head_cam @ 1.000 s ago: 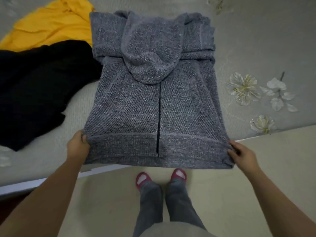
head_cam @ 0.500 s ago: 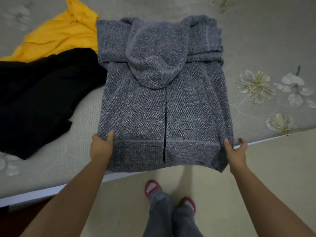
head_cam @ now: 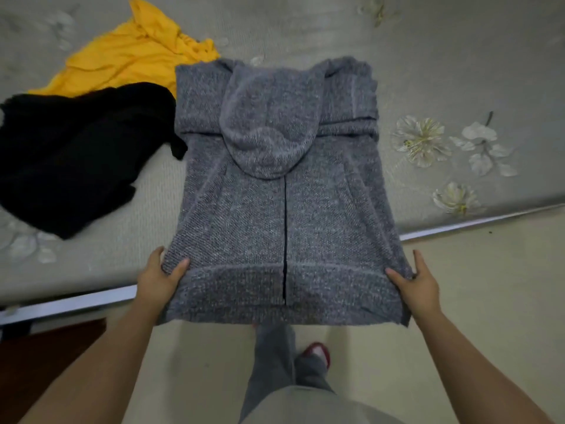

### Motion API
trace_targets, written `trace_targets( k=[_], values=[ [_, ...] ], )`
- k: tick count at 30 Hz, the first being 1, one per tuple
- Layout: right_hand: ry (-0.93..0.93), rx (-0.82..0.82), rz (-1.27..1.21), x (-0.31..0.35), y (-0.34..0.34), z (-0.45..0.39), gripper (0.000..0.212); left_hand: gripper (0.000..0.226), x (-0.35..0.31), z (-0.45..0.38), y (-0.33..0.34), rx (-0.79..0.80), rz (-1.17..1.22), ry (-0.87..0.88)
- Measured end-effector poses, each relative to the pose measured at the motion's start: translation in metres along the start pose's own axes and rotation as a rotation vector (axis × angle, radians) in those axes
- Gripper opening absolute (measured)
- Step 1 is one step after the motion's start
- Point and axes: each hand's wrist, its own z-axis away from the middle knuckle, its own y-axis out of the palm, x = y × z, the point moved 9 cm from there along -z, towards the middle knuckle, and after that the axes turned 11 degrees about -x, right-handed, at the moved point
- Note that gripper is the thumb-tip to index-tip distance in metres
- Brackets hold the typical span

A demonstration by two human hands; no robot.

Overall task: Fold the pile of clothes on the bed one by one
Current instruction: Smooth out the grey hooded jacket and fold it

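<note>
Hands, left and right, each pinch the grey hoodie hem; uneven lifting could spill its tucked sleeves and hood over the bed edge.

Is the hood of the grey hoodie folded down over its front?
Yes, the hood lies flat on the front of the grey hoodie, above the zipper.

Your hands on the grey hoodie

Your left hand and right hand pinch its lower corners; hem hangs off the bed.
</note>
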Motion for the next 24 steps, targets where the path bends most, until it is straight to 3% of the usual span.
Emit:
trace_targets(
  k=[5,10,14,19,24],
  values=[
    [0.025,-0.035,-0.197,0.015,-0.026,0.007,0.081,0.073,-0.02,0.03,-0.019,-0.114,0.204,0.014],
    [-0.175,-0.147,-0.315,0.114,-0.037,-0.016,0.073,0.066,-0.096,0.014,-0.041,-0.259,0.336,0.173],
    [-0.177,-0.271,-0.407,0.178,-0.042,-0.047,0.067,0.061,-0.147,-0.028,-0.061,-0.366,0.425,0.233],
    [-0.114,-0.353,-0.438,0.24,-0.039,-0.11,0.061,0.063,-0.182,-0.117,-0.068,-0.393,0.486,0.033],
    [0.248,-0.392,-0.584,0.276,-0.01,-0.187,0.061,0.061,-0.221,-0.215,-0.045,-0.299,0.583,-0.255]
  ],
)
